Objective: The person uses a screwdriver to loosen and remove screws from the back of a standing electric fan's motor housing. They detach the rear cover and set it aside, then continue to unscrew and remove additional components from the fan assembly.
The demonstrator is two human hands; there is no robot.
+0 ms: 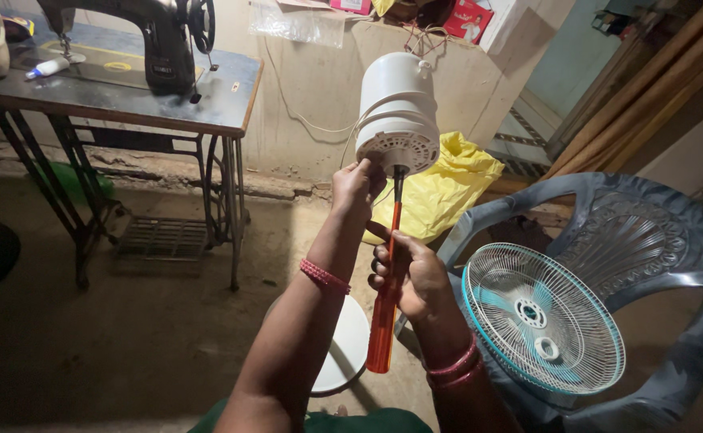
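- The person's left hand [357,186] is raised near the middle of the view, its fingers closed on the lower rim of a white fan motor housing [398,112]; the grip there is a hold on the housing's edge.
- The housing is a smooth, rounded white plastic drum, held up in the air in front of the far wall, with its vented face turned downward and a ring of small slots round that face.
- A thin white cord [351,132] hangs from the housing's left side, and red and pale wires show at its top.
- The right hand [412,277] sits lower and nearer, its grip wrapped round the handle of a screwdriver [387,297].
- The screwdriver has a long translucent orange handle and a dark shaft; it stands nearly upright, with the tip set against the middle of the housing's vented face.
- Both wrists carry pink and red bangles.
- To the right, a round fan guard [542,317] of white wire with a teal rim leans on a grey plastic chair [672,240]; blue blades show behind the wires.
- A yellow plastic bag [448,188] lies on the floor by the far wall, behind the housing.
- At the far left, a black sewing machine [155,36] stands on a dark worktop [127,100] with iron legs and a treadle.
- A round white base [349,345] rests on the floor below the forearms.
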